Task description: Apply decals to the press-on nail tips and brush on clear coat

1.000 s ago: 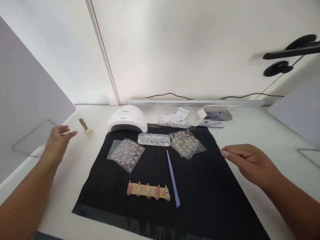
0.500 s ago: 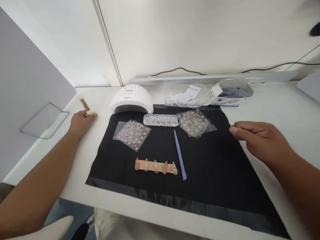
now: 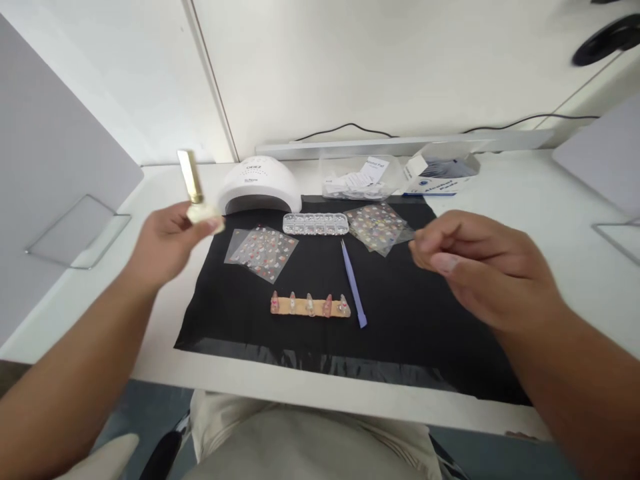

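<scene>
My left hand (image 3: 165, 245) grips a small cream nail polish bottle (image 3: 197, 200) with a tall gold cap, lifted above the table's left side. My right hand (image 3: 483, 267) hovers over the right part of the black mat (image 3: 400, 333), fingers loosely curled and holding nothing. On the mat lie a strip with several decorated fake nails (image 3: 310, 306), a lilac stick tool (image 3: 353, 283), two packs of nail sticker sheets (image 3: 261, 247) (image 3: 377, 227) and a clear rhinestone case (image 3: 315, 223).
A white nail lamp (image 3: 260, 185) stands behind the mat. Beside it sit a clear bag of paper slips (image 3: 363, 179) and an open box of pads (image 3: 440, 177). Grey divider panels (image 3: 45, 167) flank the white table (image 3: 540, 213). Cables run along the wall.
My left hand reached the polish bottle at the table's left, closed on it and lifted it toward the mat. My right hand rose and moved left over the mat.
</scene>
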`<state>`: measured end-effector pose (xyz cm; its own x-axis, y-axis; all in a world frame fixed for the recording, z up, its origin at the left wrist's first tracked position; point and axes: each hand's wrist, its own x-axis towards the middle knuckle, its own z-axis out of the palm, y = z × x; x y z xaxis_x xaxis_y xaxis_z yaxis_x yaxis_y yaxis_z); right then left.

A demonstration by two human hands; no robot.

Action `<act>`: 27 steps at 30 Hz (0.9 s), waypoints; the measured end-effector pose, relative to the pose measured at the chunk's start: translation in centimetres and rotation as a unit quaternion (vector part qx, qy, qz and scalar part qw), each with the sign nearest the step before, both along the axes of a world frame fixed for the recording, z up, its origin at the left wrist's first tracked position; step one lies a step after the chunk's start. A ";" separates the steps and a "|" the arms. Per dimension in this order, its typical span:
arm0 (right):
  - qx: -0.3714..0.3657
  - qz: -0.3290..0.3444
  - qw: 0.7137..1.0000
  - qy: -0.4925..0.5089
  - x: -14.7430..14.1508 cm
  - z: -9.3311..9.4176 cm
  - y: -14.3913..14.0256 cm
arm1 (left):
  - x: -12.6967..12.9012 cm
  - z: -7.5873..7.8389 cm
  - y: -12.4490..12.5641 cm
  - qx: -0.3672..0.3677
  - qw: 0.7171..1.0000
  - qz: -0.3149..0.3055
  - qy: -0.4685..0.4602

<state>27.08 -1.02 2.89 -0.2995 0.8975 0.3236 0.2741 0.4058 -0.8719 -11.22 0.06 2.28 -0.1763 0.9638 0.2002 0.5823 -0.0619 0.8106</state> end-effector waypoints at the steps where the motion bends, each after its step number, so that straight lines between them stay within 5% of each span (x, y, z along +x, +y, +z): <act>1: -0.003 0.039 0.999 0.036 -1.1 0.5 0.0 | 1.5 0.1 -0.5 0.002 0.999 -0.031 -0.009; 4: -0.015 0.107 0.992 0.067 -4.3 1.8 0.7 | 5.5 0.2 -1.6 0.001 0.985 -0.174 -0.014; 9: -0.021 0.172 0.984 0.030 -7.9 2.3 2.5 | 9.2 -0.2 -1.9 -0.010 0.961 -0.271 0.057; 17: 0.062 0.153 0.986 -0.001 -9.1 1.5 3.7 | 8.6 -1.3 -1.0 0.107 0.932 -0.270 0.219; 27: 0.135 0.104 0.985 -0.021 -8.9 1.3 4.0 | 7.6 -1.5 -0.7 0.086 0.929 -0.291 0.213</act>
<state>18.17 3.01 4.20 -0.4861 0.6980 0.5259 0.1937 0.6729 -0.7140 -3.65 -0.59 0.74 0.4954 0.8182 0.2918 0.6749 -0.5740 0.4637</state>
